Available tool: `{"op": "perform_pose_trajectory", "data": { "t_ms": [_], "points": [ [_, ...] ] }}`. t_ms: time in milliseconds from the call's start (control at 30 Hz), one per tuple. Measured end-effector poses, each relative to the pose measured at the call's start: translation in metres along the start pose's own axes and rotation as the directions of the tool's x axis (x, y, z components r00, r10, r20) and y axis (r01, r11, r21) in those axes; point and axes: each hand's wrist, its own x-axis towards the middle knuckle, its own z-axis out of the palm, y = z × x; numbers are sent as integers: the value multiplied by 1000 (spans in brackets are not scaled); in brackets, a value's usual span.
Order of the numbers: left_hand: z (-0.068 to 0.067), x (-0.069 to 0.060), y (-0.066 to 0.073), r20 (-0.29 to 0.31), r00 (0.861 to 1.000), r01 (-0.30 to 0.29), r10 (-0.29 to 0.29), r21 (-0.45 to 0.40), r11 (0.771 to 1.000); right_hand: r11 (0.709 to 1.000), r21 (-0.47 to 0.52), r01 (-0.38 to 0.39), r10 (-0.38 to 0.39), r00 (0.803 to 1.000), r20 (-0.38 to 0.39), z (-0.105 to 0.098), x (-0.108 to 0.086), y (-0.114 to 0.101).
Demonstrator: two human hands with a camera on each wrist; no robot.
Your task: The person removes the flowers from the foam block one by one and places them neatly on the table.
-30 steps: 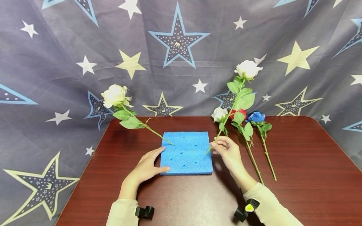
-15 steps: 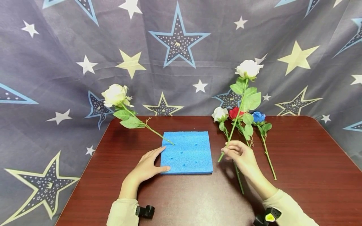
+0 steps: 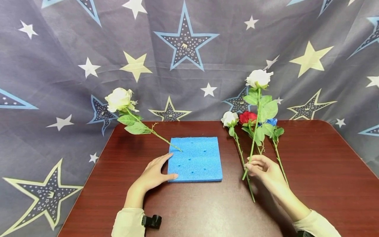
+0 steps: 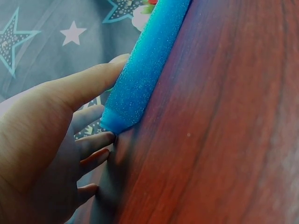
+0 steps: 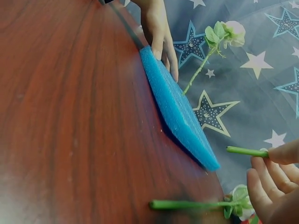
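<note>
My right hand [image 3: 266, 172] pinches a white rose [image 3: 259, 79] low on its green stem, to the right of the blue foam block [image 3: 204, 161]. The bare stem end [image 5: 243, 150] sticks out past the thumb in the right wrist view. On the block's left side rests my left hand [image 3: 152, 172], its fingers straight and spread, thumb on the near left corner. In the left wrist view the left thumb [image 4: 93, 81] lies along the foam's top. Another white rose [image 3: 119, 99] stands in the foam, leaning far to the left. Several small holes dot the foam's top.
To the right on the dark red wooden table [image 3: 189, 210] lie another white rose [image 3: 229, 119], a red rose [image 3: 247, 117] and a blue rose [image 3: 271, 121]. The held rose partly covers the red and blue ones. A starry grey cloth [image 3: 189, 82] hangs behind.
My right hand has moved right and nearer the front edge, carrying the white rose off from the foam's right edge. The rose now stands more upright. My left hand stays in place.
</note>
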Motion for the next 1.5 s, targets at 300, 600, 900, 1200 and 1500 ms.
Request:
{"op": "perform_pose_trajectory", "data": {
  "t_ms": [300,600,900,1200,1500],
  "points": [
    [-3,1,2,11,1000,-12,12,-10,1000,996,-83,-36,34,999,-28,-19,-15,3],
    [-3,2,1,7,1000,-15,15,8,1000,989,-134,-59,53,997,-54,-35,-26,7],
    [-4,1,1,7,1000,-12,12,8,1000,983,-156,-98,86,993,-79,-49,-32,8],
    [-4,0,2,10,1000,-2,2,-1,1000,976,-204,-75,55,993,-104,-60,-38,12],
    [-1,-1,0,10,1000,-5,5,-7,1000,959,-275,-74,37,990,-136,-78,-46,16]
  ]
}}
